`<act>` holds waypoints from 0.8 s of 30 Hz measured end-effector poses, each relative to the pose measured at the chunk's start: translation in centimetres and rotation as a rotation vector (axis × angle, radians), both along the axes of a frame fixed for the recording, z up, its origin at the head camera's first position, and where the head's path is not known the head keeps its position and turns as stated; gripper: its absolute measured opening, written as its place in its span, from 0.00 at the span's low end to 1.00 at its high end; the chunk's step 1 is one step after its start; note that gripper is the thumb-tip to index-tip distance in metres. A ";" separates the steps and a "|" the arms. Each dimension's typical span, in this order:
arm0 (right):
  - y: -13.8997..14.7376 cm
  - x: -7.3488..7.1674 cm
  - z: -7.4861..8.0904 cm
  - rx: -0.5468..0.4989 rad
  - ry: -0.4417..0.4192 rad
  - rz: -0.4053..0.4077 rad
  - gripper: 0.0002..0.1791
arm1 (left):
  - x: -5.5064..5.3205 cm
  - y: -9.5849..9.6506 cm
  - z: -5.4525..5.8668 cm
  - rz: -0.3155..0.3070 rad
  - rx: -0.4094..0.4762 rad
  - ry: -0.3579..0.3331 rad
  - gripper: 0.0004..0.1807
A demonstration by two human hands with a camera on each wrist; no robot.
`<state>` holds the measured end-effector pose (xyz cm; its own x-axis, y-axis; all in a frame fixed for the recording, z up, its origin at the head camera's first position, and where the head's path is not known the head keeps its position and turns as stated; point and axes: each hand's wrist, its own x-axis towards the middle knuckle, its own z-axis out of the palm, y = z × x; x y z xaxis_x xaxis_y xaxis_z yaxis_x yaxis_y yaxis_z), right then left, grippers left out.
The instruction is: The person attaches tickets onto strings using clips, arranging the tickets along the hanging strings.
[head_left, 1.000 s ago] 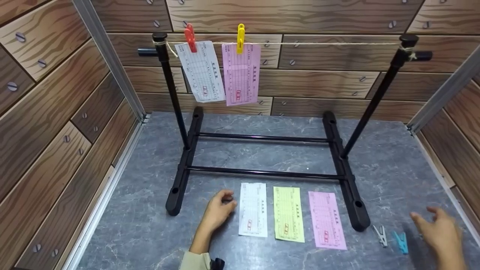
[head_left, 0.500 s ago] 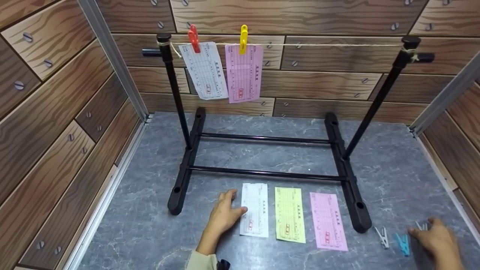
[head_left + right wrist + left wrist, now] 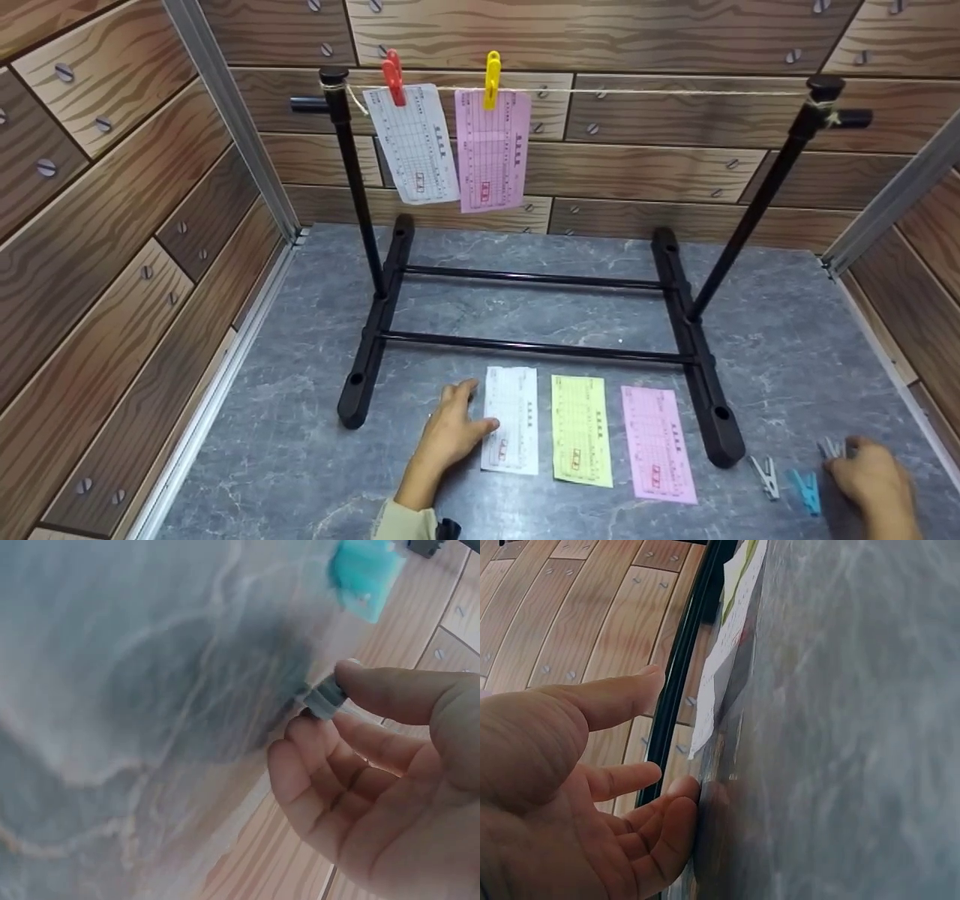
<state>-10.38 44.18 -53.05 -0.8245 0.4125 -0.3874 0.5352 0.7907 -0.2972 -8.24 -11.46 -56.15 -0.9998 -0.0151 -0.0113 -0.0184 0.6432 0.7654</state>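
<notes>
At the right of the head view my right hand [image 3: 874, 476] pinches a grey clothespin [image 3: 326, 696] between thumb and fingers, low over the tabletop. Left of it lie a turquoise clothespin [image 3: 807, 492] and another grey clothespin [image 3: 765, 478]. My left hand [image 3: 448, 431] has its fingers spread, the thumb overlapping the left edge of a white paper slip [image 3: 511, 442] in the head view. In the left wrist view that hand [image 3: 592, 787] holds nothing, and the slip's edge [image 3: 712, 690] lifts slightly from the table. A yellow slip [image 3: 581, 442] and a pink slip [image 3: 660, 457] lie beside it.
Behind the slips stands a black rack [image 3: 536, 349] with two uprights and a string [image 3: 660, 91] between them. From the string hang a white slip [image 3: 416, 154] under a red clothespin [image 3: 393, 79] and a pink slip [image 3: 493, 161] under a yellow clothespin [image 3: 492, 81]. Wood-patterned walls surround the table.
My right hand has come down and taken hold of a grey clothespin. My left hand has moved right to the white slip, its fingers spreading. The head view has shifted slightly.
</notes>
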 end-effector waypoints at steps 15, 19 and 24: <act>-1.5 -0.1 2.7 -0.196 0.363 0.105 0.24 | 0.8 2.4 1.0 0.046 -0.273 -0.021 0.45; -2.0 -0.1 3.2 -0.190 0.423 0.128 0.24 | 1.0 2.6 1.1 0.057 -0.342 0.029 0.39; -2.8 0.0 3.7 -0.208 0.430 0.128 0.26 | 1.3 2.8 1.1 0.065 -0.419 0.127 0.27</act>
